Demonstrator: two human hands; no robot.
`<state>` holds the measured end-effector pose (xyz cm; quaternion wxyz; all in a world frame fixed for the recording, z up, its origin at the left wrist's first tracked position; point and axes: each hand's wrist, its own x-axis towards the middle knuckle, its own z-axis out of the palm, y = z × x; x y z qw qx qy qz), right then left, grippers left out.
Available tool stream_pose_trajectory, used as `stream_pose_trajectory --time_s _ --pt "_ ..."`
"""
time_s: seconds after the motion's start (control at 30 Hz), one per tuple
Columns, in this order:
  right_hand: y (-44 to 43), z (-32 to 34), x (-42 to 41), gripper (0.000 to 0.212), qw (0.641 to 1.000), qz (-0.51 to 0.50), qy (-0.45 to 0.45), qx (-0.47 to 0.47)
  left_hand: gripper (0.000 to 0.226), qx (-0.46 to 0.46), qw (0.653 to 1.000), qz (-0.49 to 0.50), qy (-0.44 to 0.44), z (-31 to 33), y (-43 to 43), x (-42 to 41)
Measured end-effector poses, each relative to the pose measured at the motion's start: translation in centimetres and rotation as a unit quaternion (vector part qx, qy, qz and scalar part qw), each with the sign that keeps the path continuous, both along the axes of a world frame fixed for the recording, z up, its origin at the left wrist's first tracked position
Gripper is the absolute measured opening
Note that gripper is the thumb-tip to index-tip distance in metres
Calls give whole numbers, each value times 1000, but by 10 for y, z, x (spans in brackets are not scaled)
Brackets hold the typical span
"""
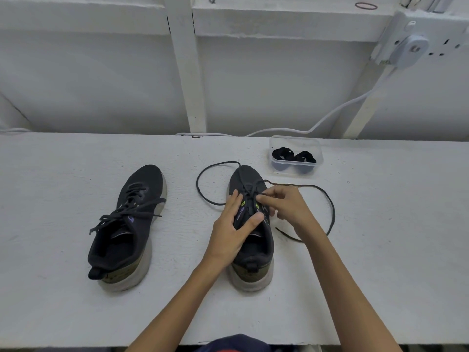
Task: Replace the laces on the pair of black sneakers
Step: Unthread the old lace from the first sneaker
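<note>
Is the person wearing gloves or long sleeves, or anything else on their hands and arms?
No gloves. The left hand and the right hand are bare, with no ring, watch or bracelet showing. The left forearm and the right forearm are bare too, with no sleeves in view. At the bottom edge there is a bit of dark blue clothing with a red patch.

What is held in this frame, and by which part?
The right hand pinches the lace at the eyelets of the sneaker on the right. The left hand only presses on that sneaker, thumb across its tongue.
</note>
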<state>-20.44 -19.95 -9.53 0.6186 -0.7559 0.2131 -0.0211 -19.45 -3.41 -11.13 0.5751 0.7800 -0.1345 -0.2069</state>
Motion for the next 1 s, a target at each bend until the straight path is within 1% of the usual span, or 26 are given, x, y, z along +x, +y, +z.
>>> stream_pose_trajectory --time_s 0.07,0.13,0.2,0.3,0.37,0.43,0.5,0.57,0.6,0.67,0.73,0.77,0.8,0.87,0.93,0.97,1.0 --pt "-2 3 4 7 1000 -19 -17 14 88 0 1000 -1 1 0 0 0" --pt "-7 4 8 9 997 -58 -41 21 88 -1 1000 -1 3 1 0 0" --pt "-11 2 9 10 995 -71 -52 44 88 1 1000 1 2 1 0 0" --pt "-6 -3 4 13 997 -28 -19 70 86 2 1000 3 -7 0 0 0" --pt "-4 -5 2 11 999 3 0 54 86 5 1000 4 -7 0 0 0" --pt "-4 -6 2 8 999 3 -8 35 86 6 1000 3 -6 -1 0 0" --pt "-8 -4 4 12 998 -46 -33 38 87 5 1000 3 -4 -1 0 0" --pt "-13 0 6 12 989 -108 -61 79 89 3 1000 5 -2 -1 0 0" --pt "-16 2 6 12 987 -114 -62 96 89 2 1000 6 -1 -1 0 -1" --pt "-16 4 3 17 993 -70 -28 90 89 3 1000 6 -2 -1 0 -1" --pt "-11 1 0 22 999 1 20 45 88 6 1000 5 -5 -1 0 0" --pt "-7 -1 0 20 999 20 26 24 88 7 1000 4 -6 -1 0 0" --pt "-5 -3 0 17 1000 18 17 12 88 7 1000 4 -6 -1 0 0" --pt "-4 -4 3 12 999 -42 -24 23 90 4 1000 4 -2 0 0 -1" --pt "-11 -1 5 11 986 -134 -70 75 91 2 1000 6 0 0 0 -1" --pt "-14 0 5 12 979 -160 -80 101 91 2 1000 8 1 -1 0 -1" --pt "-16 1 5 14 978 -160 -76 112 91 2 1000 9 2 -1 0 -1"
